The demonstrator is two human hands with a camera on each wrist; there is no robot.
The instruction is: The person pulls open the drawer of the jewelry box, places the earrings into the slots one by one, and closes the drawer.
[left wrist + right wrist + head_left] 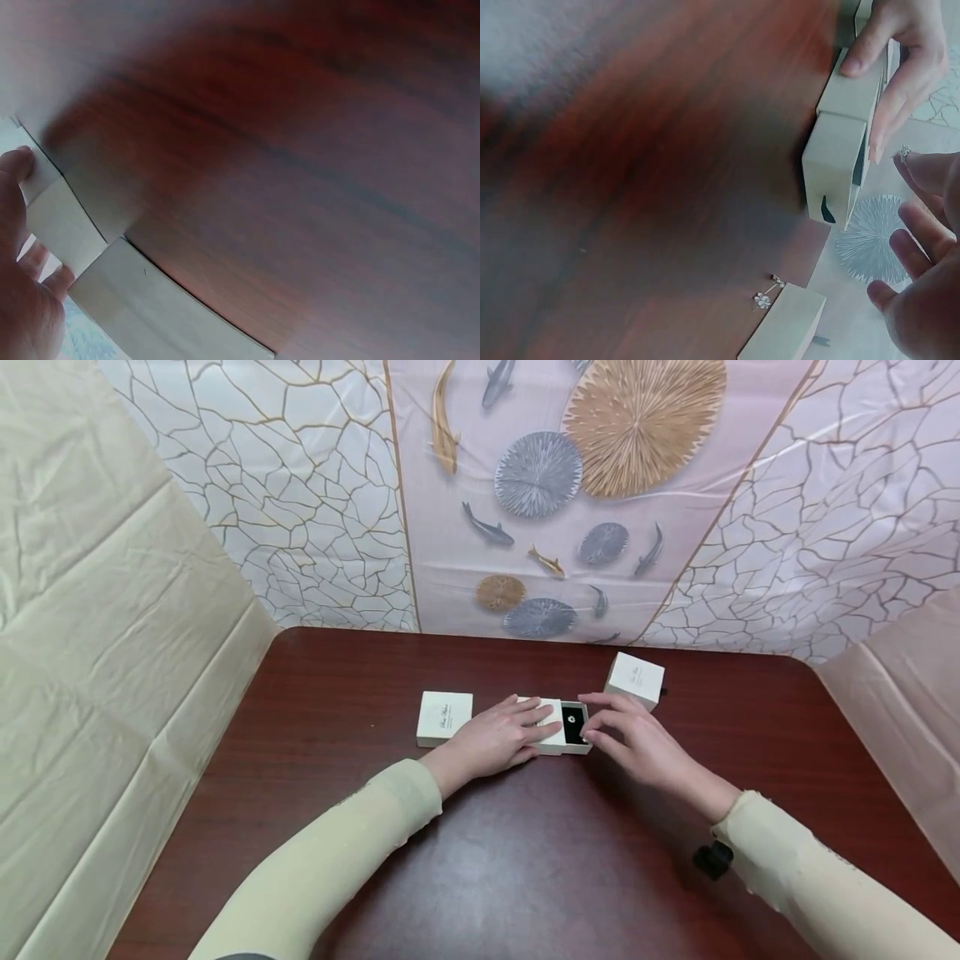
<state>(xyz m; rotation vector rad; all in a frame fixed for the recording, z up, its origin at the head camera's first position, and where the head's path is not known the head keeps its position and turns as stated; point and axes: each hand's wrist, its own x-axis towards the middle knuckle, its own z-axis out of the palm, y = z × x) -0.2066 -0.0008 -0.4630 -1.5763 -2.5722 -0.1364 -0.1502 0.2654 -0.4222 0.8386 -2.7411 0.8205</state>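
Note:
A white drawer box stands partly pulled out, and its black insert bears a small shiny piece. Across the box's sleeve lies my left hand, fingers over the top and thumb on the near side, holding it. Over the drawer end, my right hand pinches a small sparkling piece of jewelry between thumb and index finger. The other fingers of that hand are spread. A dark ribbon tab shows on the drawer's front.
Another white box sits left of the left hand. A third white box stands behind the right hand, with a flower-shaped piece of jewelry at its corner. All are on a dark red-brown table with patterned cloth behind.

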